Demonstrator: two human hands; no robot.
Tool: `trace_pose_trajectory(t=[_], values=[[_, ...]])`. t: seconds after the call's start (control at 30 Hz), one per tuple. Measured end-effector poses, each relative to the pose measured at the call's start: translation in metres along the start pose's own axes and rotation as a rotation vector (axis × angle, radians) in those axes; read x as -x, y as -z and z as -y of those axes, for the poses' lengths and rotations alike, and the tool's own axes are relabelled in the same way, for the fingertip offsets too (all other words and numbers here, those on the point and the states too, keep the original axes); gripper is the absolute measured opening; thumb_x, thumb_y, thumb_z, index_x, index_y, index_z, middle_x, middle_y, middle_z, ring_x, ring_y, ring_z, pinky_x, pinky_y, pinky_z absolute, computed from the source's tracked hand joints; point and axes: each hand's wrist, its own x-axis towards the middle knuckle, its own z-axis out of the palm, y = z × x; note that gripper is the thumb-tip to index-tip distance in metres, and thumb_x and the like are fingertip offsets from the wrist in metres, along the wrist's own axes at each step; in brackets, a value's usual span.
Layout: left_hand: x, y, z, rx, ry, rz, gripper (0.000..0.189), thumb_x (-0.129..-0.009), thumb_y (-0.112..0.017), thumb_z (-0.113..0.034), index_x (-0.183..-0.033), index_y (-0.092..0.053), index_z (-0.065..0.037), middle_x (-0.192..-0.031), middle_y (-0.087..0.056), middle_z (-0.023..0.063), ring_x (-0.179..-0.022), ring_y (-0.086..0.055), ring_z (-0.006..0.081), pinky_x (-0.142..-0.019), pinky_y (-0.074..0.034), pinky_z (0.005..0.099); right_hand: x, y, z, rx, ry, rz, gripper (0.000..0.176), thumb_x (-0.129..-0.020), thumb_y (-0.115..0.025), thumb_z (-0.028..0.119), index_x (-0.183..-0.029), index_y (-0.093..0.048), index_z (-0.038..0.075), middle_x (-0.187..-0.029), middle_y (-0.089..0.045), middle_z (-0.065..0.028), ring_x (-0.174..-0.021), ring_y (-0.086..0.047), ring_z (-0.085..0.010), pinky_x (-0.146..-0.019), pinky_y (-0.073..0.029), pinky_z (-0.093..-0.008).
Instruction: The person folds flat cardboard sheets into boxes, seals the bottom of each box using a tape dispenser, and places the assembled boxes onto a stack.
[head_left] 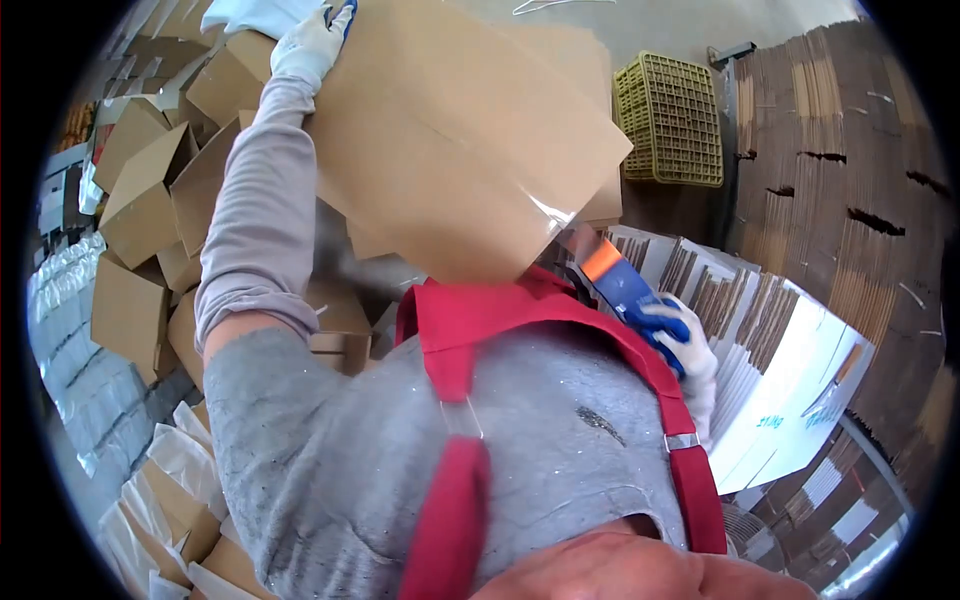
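Here, the right hand (688, 338) clasps a tape dispenser (622, 287) beside the carton (450, 140); the left hand (306, 48), grip unclear, touches its edge.

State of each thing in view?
Big brown cardboard: broad face up
Tape dispenser: held in gloved right hand
Left hand: gloved, at cardboard's edge
Cartons at left: heaped, some open
Lined cartons, lower left: open
Cardboard stack at right: flat-packed
Yellow crate: contents unclear

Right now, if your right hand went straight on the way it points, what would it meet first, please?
The right hand holds a handheld tape dispenser, which would probably meet the cardboard box first, near the shiny strip at its edge, though depth is unclear.
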Motion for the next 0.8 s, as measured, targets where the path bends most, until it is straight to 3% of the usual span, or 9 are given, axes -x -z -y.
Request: trace_pose_trajectory(t=[0.17, 0.3, 0.33, 0.43, 0.47, 0.53, 0.67, 0.77, 0.8], values=[[0.181, 0.019, -0.137, -0.128, -0.939, -0.09, 0.066, -0.076, -0.061, -0.051, -0.133, -0.045, -0.022, -0.135, -0.04, 0.0164, -0.128, -0.031, 0.0426, -0.1, -0.025, 0.0625, -0.065, -0.05, -0.01, 0.141, 0.177, -0.046, 0.031, -0.072, -0.06, 0.007, -0.101, -0.067, 0.01, -0.1, -0.065, -0.0125, -0.086, -0.059, -0.0324, -0.081, -0.047, -0.0371], [0.271, -0.013, -0.196, -0.05, -0.961, 0.12, 0.059, -0.082, -0.057, -0.034, -0.138, -0.04, -0.023, -0.145, -0.029, 0.0166, -0.135, -0.02, 0.0443, -0.107, -0.008, 0.0639, -0.081, -0.067, -0.011, -0.397, -0.013, -0.174, 0.022, -0.082, -0.054, 0.01, -0.1, -0.066, 0.004, -0.098, -0.066, -0.0141, -0.087, -0.061, -0.0283, -0.08, -0.047, -0.0344], [0.268, -0.009, -0.2, -0.052, -0.949, 0.118, 0.057, -0.084, -0.056, -0.031, -0.138, -0.04, -0.023, -0.146, -0.028, 0.017, -0.136, -0.019, 0.0443, -0.107, -0.008, 0.064, -0.091, -0.052, -0.014, 0.055, 0.406, -0.131, 0.022, -0.084, -0.052, 0.011, -0.099, -0.066, 0.003, -0.098, -0.066, -0.014, -0.09, -0.062, -0.0271, -0.083, -0.047, -0.0341], [0.234, 0.004, -0.177, 0.355, -0.997, 0.334, 0.058, -0.082, -0.059, -0.014, -0.137, -0.041, -0.017, -0.141, -0.038, 0.0171, -0.137, -0.025, 0.0325, -0.111, -0.015, 0.0501, -0.109, -0.077, -0.062, 0.039, -0.197, -0.058, 0.027, -0.083, -0.055, 0.022, -0.106, -0.064, 0.009, -0.102, -0.065, -0.0161, -0.095, -0.061, -0.0316, -0.085, -0.047, -0.0371], [0.208, 0.024, -0.149, 0.959, -0.738, 0.71, 0.053, -0.085, -0.057, -0.012, -0.136, -0.042, -0.011, -0.139, -0.042, 0.0148, -0.133, -0.035, 0.022, -0.107, -0.028, 0.0387, -0.107, -0.069, -0.021, 0.344, -0.209, 0.026, 0.03, -0.083, -0.055, 0.028, -0.109, -0.064, 0.017, -0.103, -0.065, -0.014, -0.095, -0.061, -0.0329, -0.085, -0.047, -0.04], [0.168, 0.055, -0.1, 1.123, -0.436, 0.335, 0.04, -0.089, -0.056, -0.01, -0.128, -0.051, -0.003, -0.13, -0.053, 0.0117, -0.108, -0.058, 0.0196, -0.082, -0.048, 0.0293, -0.107, -0.053, 0.016, 0.399, -0.116, 0.184, 0.03, -0.083, -0.054, 0.03, -0.11, -0.064, 0.023, -0.101, -0.066, -0.012, -0.095, -0.061, -0.0328, -0.083, -0.048, -0.0412], [0.006, -0.009, 0.092, 0.565, -0.267, 0.133, 0.035, -0.095, -0.049, -0.027, -0.119, -0.057, -0.003, -0.105, -0.066, 0.0145, -0.089, -0.065, 0.0255, -0.083, -0.051, 0.0347, -0.133, -0.061, 0.063, 0.798, -0.068, 0.253, 0.023, -0.083, -0.051, 0.028, -0.089, -0.067, 0.014, -0.089, -0.066, -0.0141, -0.088, -0.061, -0.0325, -0.075, -0.048, -0.0449], [0.075, 0.053, 0.03, 0.094, 0.167, 0.077, 0.054, -0.083, -0.048, -0.06, -0.108, -0.066, -0.017, -0.11, -0.064, 0.0116, -0.103, -0.06, 0.0307, -0.09, -0.047, 0.0395, -0.201, -0.069, -0.032, 1.257, 0.134, 0.499, 0.023, -0.084, -0.05, 0.02, -0.099, -0.065, 0.012, -0.098, -0.067, -0.0112, -0.088, -0.062, -0.0307, -0.07, -0.051, -0.041], [0.075, 0.053, 0.04, 0.142, 0.172, 0.058, 0.064, -0.078, -0.049, -0.066, -0.11, -0.066, -0.013, -0.113, -0.063, 0.0142, -0.107, -0.058, 0.0312, -0.093, -0.045, 0.0389, -0.175, -0.089, 0.032, 0.489, 0.011, 0.163, 0.029, -0.084, -0.052, 0.021, -0.11, -0.06, 0.011, -0.104, -0.065, -0.0108, -0.088, -0.063, -0.0289, -0.073, -0.051, -0.0381]])
